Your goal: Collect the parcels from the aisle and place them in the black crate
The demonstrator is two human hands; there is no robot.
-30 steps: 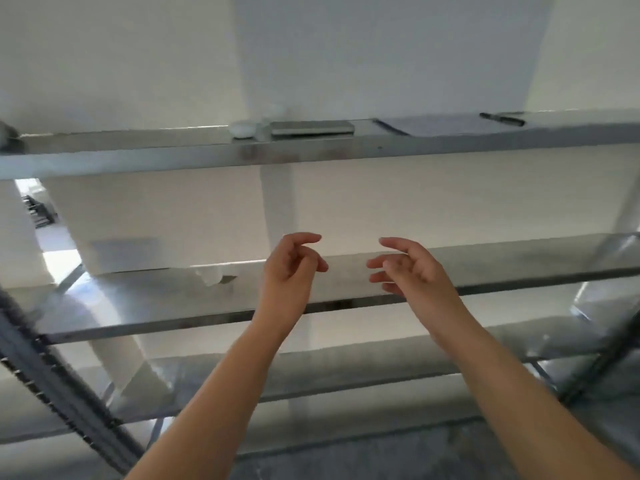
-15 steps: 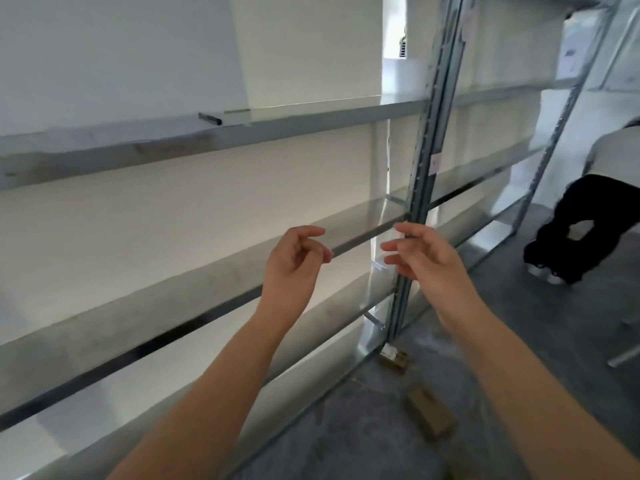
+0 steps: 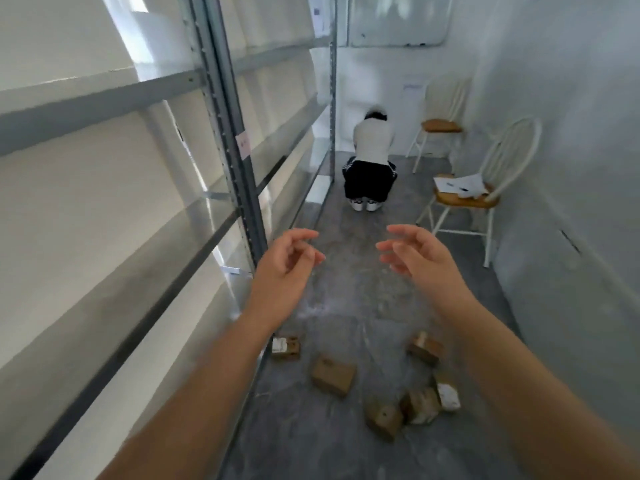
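Observation:
Several small brown cardboard parcels lie scattered on the grey aisle floor below my arms: one by the shelf foot (image 3: 286,347), a larger one (image 3: 333,374) in the middle, one to the right (image 3: 425,348), and a cluster (image 3: 420,405) nearer me. My left hand (image 3: 284,265) and my right hand (image 3: 417,256) are raised in front of me, well above the parcels, fingers loosely curled and holding nothing. No black crate is in view.
Metal shelving (image 3: 228,157) runs along the left of the narrow aisle. A person (image 3: 370,161) crouches on the floor farther down. Two white chairs (image 3: 467,199) stand against the right wall, the nearer one with papers on its seat.
The view has swung right from facing the shelves to looking down the aisle, bringing the parcels, the crouching person and the chairs into sight. Both hands stay raised and empty.

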